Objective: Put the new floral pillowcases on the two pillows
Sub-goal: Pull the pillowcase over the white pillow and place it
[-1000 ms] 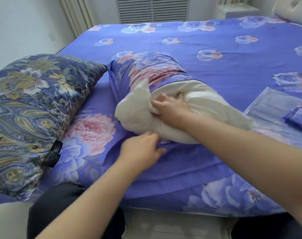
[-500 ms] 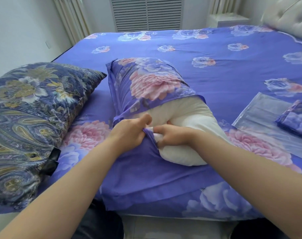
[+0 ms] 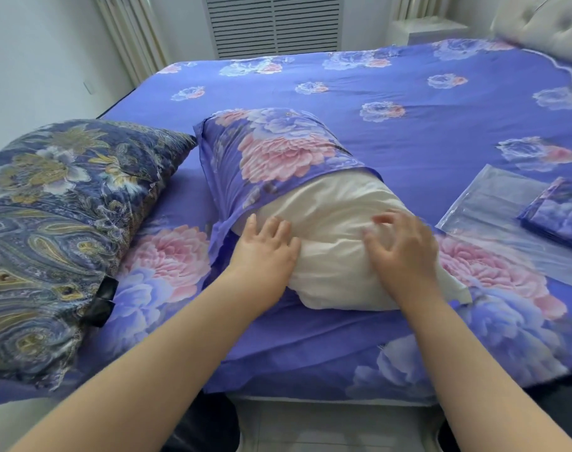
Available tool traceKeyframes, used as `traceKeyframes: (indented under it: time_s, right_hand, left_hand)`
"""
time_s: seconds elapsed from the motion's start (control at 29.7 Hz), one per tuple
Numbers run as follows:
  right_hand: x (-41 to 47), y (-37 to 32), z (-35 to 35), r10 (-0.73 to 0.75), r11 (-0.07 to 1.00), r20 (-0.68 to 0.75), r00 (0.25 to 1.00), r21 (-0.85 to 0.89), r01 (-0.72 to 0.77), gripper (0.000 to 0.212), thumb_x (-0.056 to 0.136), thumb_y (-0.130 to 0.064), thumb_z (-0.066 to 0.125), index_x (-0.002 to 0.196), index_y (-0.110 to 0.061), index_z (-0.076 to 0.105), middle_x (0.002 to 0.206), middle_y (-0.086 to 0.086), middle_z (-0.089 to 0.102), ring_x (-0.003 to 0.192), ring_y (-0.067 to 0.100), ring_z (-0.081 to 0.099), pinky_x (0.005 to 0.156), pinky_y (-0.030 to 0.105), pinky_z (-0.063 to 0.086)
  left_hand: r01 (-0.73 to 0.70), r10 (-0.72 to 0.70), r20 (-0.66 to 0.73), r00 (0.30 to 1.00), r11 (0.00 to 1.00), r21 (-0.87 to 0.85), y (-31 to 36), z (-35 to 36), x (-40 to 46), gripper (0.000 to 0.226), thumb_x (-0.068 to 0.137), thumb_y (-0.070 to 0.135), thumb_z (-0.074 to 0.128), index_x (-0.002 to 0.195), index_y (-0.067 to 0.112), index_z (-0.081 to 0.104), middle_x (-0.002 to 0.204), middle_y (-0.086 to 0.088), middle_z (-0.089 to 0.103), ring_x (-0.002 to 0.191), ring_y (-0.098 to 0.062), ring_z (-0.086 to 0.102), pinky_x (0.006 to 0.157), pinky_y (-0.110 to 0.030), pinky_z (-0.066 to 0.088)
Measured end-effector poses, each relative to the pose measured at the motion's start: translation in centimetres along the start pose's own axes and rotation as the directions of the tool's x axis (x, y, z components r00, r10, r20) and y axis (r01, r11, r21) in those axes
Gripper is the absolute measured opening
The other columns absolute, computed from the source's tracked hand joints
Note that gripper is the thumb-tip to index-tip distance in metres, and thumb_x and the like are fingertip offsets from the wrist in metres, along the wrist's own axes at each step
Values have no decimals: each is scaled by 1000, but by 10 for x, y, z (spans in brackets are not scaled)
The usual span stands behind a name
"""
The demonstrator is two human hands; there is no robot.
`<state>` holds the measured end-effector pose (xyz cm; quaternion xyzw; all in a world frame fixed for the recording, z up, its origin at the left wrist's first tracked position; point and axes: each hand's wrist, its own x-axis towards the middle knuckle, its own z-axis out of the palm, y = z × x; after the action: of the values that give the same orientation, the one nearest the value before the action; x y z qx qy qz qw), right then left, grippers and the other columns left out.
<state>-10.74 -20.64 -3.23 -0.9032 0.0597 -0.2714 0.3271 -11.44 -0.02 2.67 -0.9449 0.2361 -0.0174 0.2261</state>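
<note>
Pressing spread fingers on the bare white pillow [image 3: 337,243], left hand [image 3: 265,252] and right hand [image 3: 399,252] are stuffing it into the floral pillowcase [image 3: 278,151], holding nothing.

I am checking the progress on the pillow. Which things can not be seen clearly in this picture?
Head view only:
- Right hand: its fingers are motion-blurred.
- White pillow: far end hidden inside the floral pillowcase.
- Folded pillowcase: cut off by the right edge.
- Dark patterned pillow: cut off by the left edge.
</note>
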Motion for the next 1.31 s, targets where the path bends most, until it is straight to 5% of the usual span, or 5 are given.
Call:
traceKeyframes:
  time_s: [0.27, 0.47, 0.67, 0.84, 1.31]
  right_hand:
    - [-17, 32, -31, 471, 524, 549, 691, 455, -720, 49, 84, -65, 46, 116, -29, 55, 112, 0, 65, 100, 20, 62, 86, 38, 52]
    - [-11, -17, -44, 190, 480, 444, 876, 736, -477, 31, 91, -48, 42, 97, -24, 63, 91, -9, 68, 84, 6, 62, 79, 26, 50]
    - [-16, -41, -10, 33, 815, -109, 994, 578, 36, 15, 93, -10, 51, 106, -16, 56, 103, -1, 60, 98, 13, 59, 87, 22, 45]
    - [5, -47, 21, 231, 116, 813, 535, 523, -844, 36, 97, -28, 47, 126, -7, 49, 123, 9, 53, 114, 27, 54, 92, 35, 45]
    - [27, -45, 45, 172, -364, 880, 442, 474, -802, 43, 95, -48, 43, 99, -8, 60, 99, 5, 63, 92, 19, 60, 79, 30, 48]
  left_hand:
    - [-264, 147, -359, 921, 916, -302, 80, 25, 9, 115, 61, 68, 69, 150, 34, 4, 160, -5, 1, 143, -42, 8, 115, -52, 14]
    - [64, -351, -386, 853, 804, -591, 62, 12, 31, 78, 72, 55, 63, 138, 21, 40, 103, -8, 65, 70, -33, 65, 52, -36, 49]
    - [81, -551, -265, 791, 524, -848, -1, -5, 37, 49, 87, 26, 57, 134, 32, 45, 112, -10, 65, 103, -37, 57, 73, -35, 37]
    - [-1, -587, -427, 688, 587, -809, -17, -6, 29, 42, 87, 24, 60, 128, 27, 54, 105, -7, 68, 97, -34, 57, 64, -24, 23]
    - [-1, -625, -543, 561, 656, -755, -22, 6, 27, 41, 82, 9, 61, 122, 11, 53, 109, -13, 64, 93, -26, 49, 64, -35, 38]
